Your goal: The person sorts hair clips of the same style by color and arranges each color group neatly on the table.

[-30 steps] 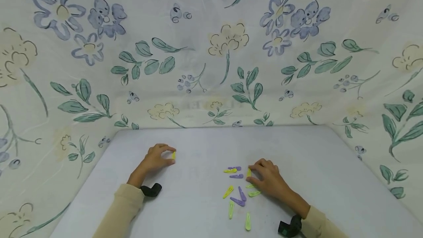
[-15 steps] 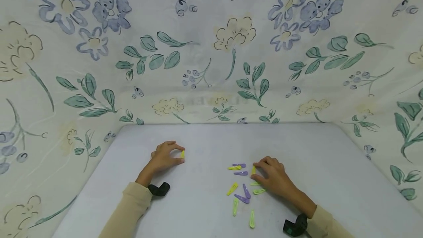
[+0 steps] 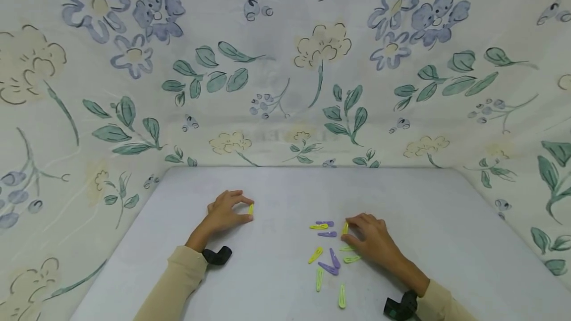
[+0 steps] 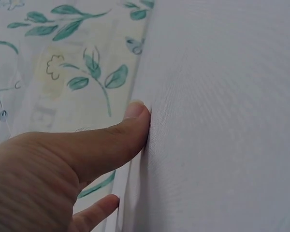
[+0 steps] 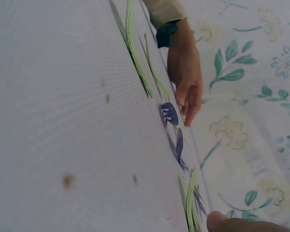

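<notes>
White tabletop [image 3: 267, 281] under everything; clock face centred on two purple snap hair clips [image 3: 330, 269] set in a V. Nearest: beige sleeves [image 3: 171, 276] with black wrist cameras [image 3: 401, 306], 4 and 9 o'clock. Green snap clip [image 3: 342, 303] at 5, lying along the 6-to-12 line; second green clip [image 3: 319, 286] at 7, roughly parallel. Then the purple V, ends touching or nearly, can't tell. Third green clip [image 3: 353, 259] at 3, just beside the hand; fourth green clip [image 3: 346, 249] at 2, partly hidden by the hand. Yellow snap clip [image 3: 315, 254] at 10, slanted. Right hand [image 3: 372, 237] at 2, thumb and finger pinching a held yellow clip [image 3: 345, 228], 1 o'clock, gap narrow. Third purple clip [image 3: 331, 234] at 12, crosswise; beyond it a second yellow clip [image 3: 318, 227] at 11, overlapping in view the fourth purple clip [image 3: 329, 223], contact unclear. Left hand [image 3: 226, 210] at 10, well apart from the loose clips, pinching another yellow clip [image 3: 251, 209] between thumb and finger, gap narrow; left wrist view shows the thumb, clip hidden there. Farthest, 12 o'clock: cloth backdrop [image 3: 276, 33], blue and cream flowers, green leaves.
</notes>
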